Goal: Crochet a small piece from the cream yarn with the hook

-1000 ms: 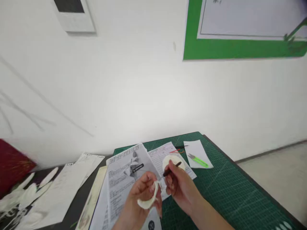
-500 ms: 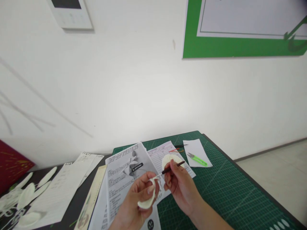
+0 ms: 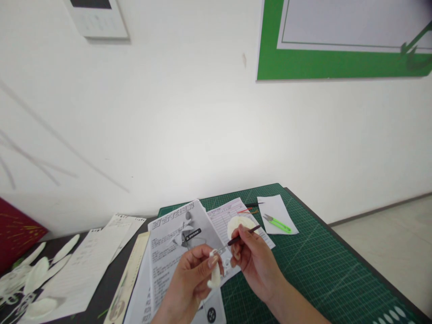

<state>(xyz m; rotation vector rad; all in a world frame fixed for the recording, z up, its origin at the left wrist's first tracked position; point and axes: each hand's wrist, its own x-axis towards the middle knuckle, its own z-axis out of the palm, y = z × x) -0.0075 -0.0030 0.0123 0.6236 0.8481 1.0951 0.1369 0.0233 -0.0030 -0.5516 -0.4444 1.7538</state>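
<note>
My left hand (image 3: 194,274) pinches a small white crochet piece (image 3: 215,275) between thumb and fingers, its curled end hanging below. In my right hand (image 3: 254,261) is a crochet hook (image 3: 240,237) with a dark brown handle, held like a pencil. The hook's thin metal shaft points left and its tip meets the top of the crochet piece; whether it is inside a stitch is too small to tell. Behind my right hand lies a round cream ball of yarn (image 3: 240,222), partly hidden by the fingers.
Under my hands lie a printed pattern sheet (image 3: 162,252) and a green cutting mat (image 3: 324,270). Green thread snips (image 3: 278,223) rest on white paper (image 3: 270,202) at right. Several white petal-shaped pieces (image 3: 37,274) and handwritten sheets (image 3: 84,261) are at left, beside a ruler-like strip (image 3: 130,274).
My left hand has turned the crochet piece, so it hangs more upright and shows narrower. The hook has shifted slightly and its tip stays at the piece's upper end.
</note>
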